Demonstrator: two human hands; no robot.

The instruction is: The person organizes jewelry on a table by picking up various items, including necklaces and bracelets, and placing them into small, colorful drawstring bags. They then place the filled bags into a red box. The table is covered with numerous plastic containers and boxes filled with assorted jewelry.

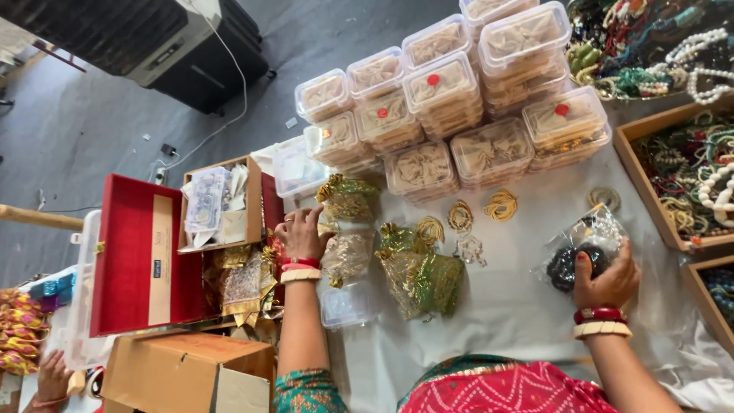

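- My right hand [608, 279] has its fingers closed over a clear crinkly plastic bag of dark beads [579, 256] on the white cloth [520, 306]; it looks light, floppy and slippery, so I'd pinch the bunched film, not the beads
- My left hand [300, 233] lies with fingers loosely curled, gripping nothing, touching a gold mesh pouch [348, 256]
- Beyond stand stacked clear plastic boxes [443, 84]

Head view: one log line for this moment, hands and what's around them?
left hand on gold pouches | right hand holds clear bag of dark beads | stacked clear boxes behind | red case open, far left
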